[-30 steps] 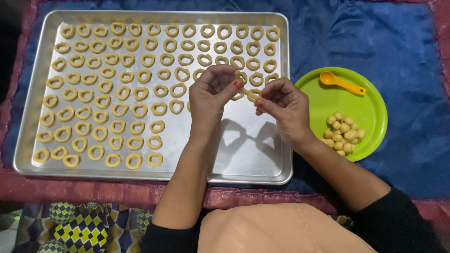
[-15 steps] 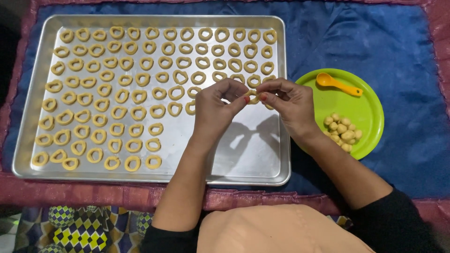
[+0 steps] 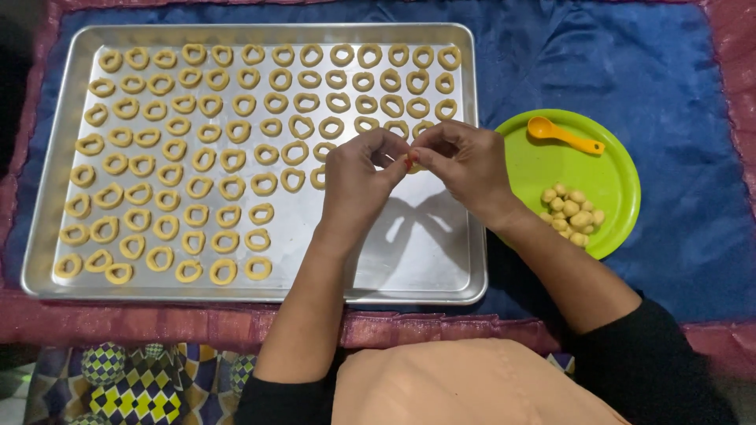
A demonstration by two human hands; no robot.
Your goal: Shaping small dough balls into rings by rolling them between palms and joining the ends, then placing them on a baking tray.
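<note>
A blue cloth (image 3: 646,71) lies under a big metal tray (image 3: 429,267) full of dough rings (image 3: 197,186). At 3 o'clock sits a green plate (image 3: 551,169). Left hand (image 3: 358,181) and right hand (image 3: 465,161) pinch one tiny dough piece (image 3: 413,166) above the tray.

Bright overhead light, sharp focus, hand shadows on the faintly glaring tray (image 3: 441,260), dim corners.
</note>
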